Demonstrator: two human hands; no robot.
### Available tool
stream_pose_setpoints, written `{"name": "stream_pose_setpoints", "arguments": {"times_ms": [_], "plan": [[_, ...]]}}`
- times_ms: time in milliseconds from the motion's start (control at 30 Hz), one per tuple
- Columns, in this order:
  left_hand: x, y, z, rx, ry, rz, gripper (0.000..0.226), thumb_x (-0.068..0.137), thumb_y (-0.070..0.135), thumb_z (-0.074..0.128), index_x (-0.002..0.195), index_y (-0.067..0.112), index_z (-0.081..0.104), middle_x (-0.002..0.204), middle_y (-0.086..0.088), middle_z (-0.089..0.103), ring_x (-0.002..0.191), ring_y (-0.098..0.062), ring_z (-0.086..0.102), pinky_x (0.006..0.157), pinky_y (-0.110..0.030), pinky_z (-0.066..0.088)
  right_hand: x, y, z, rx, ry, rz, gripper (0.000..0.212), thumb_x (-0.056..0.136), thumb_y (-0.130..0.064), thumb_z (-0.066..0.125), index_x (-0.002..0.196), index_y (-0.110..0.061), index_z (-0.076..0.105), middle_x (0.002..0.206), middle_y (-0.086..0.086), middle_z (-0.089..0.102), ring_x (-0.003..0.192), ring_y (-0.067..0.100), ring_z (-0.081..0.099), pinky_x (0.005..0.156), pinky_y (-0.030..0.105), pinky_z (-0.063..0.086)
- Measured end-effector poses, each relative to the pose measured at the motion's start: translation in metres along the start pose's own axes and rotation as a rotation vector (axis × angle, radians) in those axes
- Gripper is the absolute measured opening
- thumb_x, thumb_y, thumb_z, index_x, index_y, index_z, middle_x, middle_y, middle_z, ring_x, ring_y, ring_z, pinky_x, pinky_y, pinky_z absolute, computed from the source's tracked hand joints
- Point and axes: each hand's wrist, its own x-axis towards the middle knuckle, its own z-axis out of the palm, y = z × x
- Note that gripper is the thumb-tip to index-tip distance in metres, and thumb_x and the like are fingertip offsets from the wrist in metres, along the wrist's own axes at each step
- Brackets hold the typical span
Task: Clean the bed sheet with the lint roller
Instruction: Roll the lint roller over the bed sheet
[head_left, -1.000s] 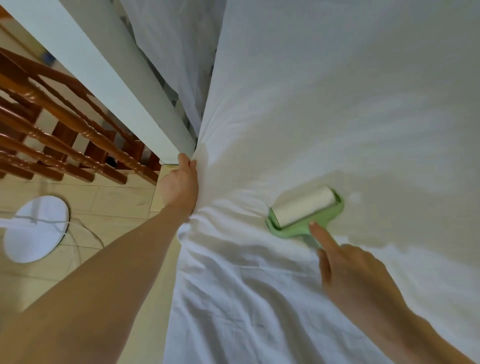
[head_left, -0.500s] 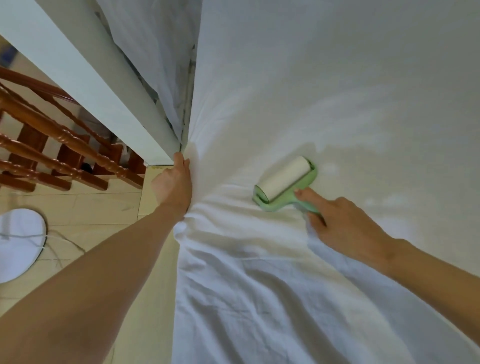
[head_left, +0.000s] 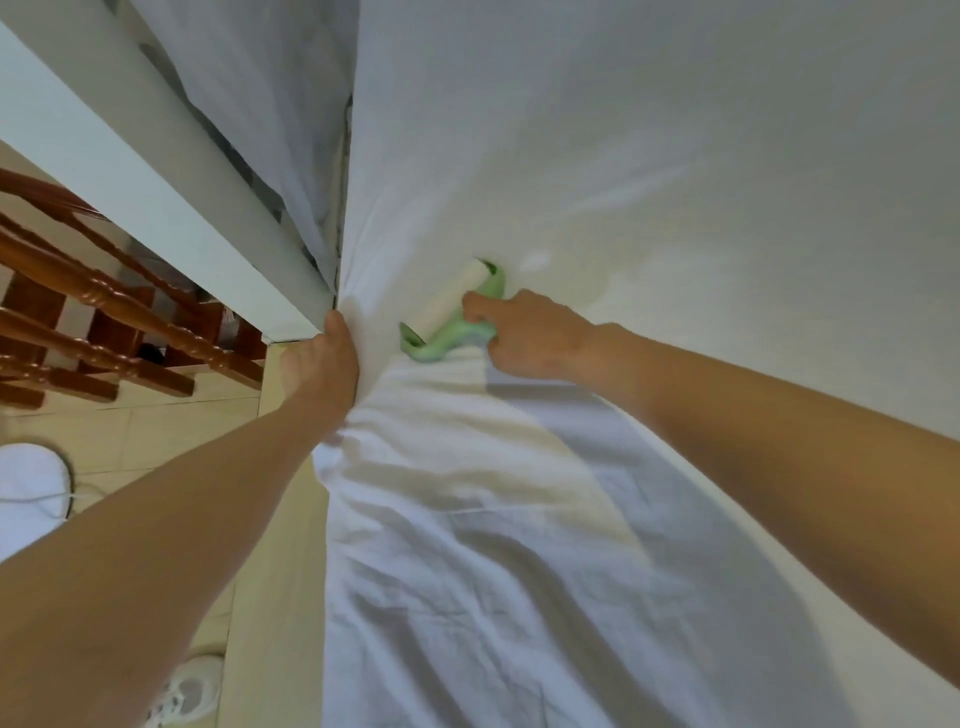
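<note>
Left hand (head_left: 323, 364): grips the bunched edge of the bed sheet (head_left: 519, 519), thumb on the fabric, fingers hidden behind it.
Bed sheet: soft, light and quick to wrinkle. It is taut beyond the left grip and creased nearer the person, so it likely needs holding at the edge.
Lint roller (head_left: 449, 312): just right of the left grip, lying on the sheet. Probably light and rigid, with a sticky drum.
Right hand (head_left: 527, 338): closed round the roller's green handle, forefinger on its frame. The handle is the place to hold.

Bed sheet (head_left: 519, 519): matt white cloth, creased. Lint roller (head_left: 451, 318): smooth green plastic, roll covered in paper. Spindles (head_left: 104, 301): wood, varnished glossy.
</note>
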Motion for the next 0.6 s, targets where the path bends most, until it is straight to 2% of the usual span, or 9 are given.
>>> {"name": "stream_pose_setpoints", "arguments": {"times_ms": [67,133,267,333,433,500,533,600], "plan": [[0.000,-0.001,0.002,-0.003,0.016,0.004,0.020,0.098,0.005,0.033,0.118,0.003,0.034,0.094,-0.017,0.067,0.082,-0.036,0.065,0.061,-0.035,0.036,-0.040,0.015,0.002,-0.021,-0.061,0.017,0.047,0.093,-0.013,0.041,0.137,-0.027,0.032,0.090,-0.002,0.042,0.068,0.013,0.040,0.059,0.029,0.034],[0.001,-0.001,0.001,-0.024,0.015,-0.010,0.020,0.100,0.006,0.031,0.118,0.002,0.034,0.093,-0.018,0.067,0.082,-0.037,0.065,0.061,-0.036,0.036,-0.074,0.026,-0.001,-0.077,-0.152,0.065,0.048,0.092,-0.014,0.041,0.137,-0.028,0.033,0.080,-0.009,0.033,0.065,0.009,0.038,0.060,0.027,0.036],[-0.006,-0.001,0.000,-0.125,0.012,-0.087,0.033,0.106,0.019,0.021,0.131,-0.001,0.030,0.098,-0.020,0.066,0.082,-0.037,0.064,0.061,-0.037,0.036,-0.099,0.029,-0.010,-0.150,-0.276,0.148,0.045,0.090,-0.015,0.042,0.133,-0.030,0.036,0.081,-0.007,0.033,0.062,0.007,0.038,0.050,0.022,0.030],[-0.019,-0.005,0.006,-0.163,-0.016,-0.145,0.037,0.105,0.019,0.022,0.135,0.000,0.031,0.105,-0.019,0.061,0.076,-0.033,0.059,0.060,-0.036,0.034,-0.092,0.021,-0.014,-0.137,-0.263,0.159,0.042,0.088,-0.013,0.040,0.126,-0.030,0.038,0.079,-0.006,0.032,0.061,0.011,0.041,0.047,0.022,0.031],[-0.056,-0.007,0.015,-0.231,-0.033,-0.201,0.032,0.105,0.025,0.020,0.115,0.003,0.041,0.094,-0.015,0.055,0.056,-0.021,0.040,0.055,-0.032,0.031,-0.063,0.010,-0.014,-0.111,-0.149,0.119,0.040,0.089,-0.010,0.038,0.126,-0.025,0.039,0.081,-0.001,0.037,0.062,0.017,0.045,0.047,0.026,0.036],[-0.086,-0.004,0.020,-0.390,-0.003,-0.266,0.037,0.104,0.036,0.021,0.103,0.005,0.041,0.089,-0.016,0.058,0.060,-0.024,0.044,0.060,-0.035,0.036,-0.038,0.001,-0.006,-0.119,-0.047,0.073,0.046,0.092,-0.013,0.039,0.136,-0.023,0.033,0.096,0.007,0.048,0.070,0.022,0.049,0.056,0.029,0.041],[-0.101,-0.002,0.022,-0.467,0.010,-0.318,0.042,0.103,0.042,0.023,0.103,0.005,0.042,0.090,-0.018,0.059,0.067,-0.027,0.049,0.064,-0.037,0.038,-0.026,-0.004,0.001,-0.107,0.000,0.061,0.049,0.093,-0.016,0.039,0.141,-0.023,0.029,0.112,0.012,0.050,0.084,0.026,0.053,0.067,0.032,0.043],[-0.133,0.000,0.025,-0.560,0.006,-0.419,0.051,0.100,0.051,0.024,0.106,0.004,0.044,0.092,-0.017,0.058,0.081,-0.032,0.054,0.071,-0.039,0.039,-0.011,-0.011,0.016,-0.041,0.061,0.059,0.055,0.096,-0.022,0.041,0.147,-0.025,0.021,0.134,0.015,0.044,0.113,0.033,0.049,0.086,0.034,0.040]]}}
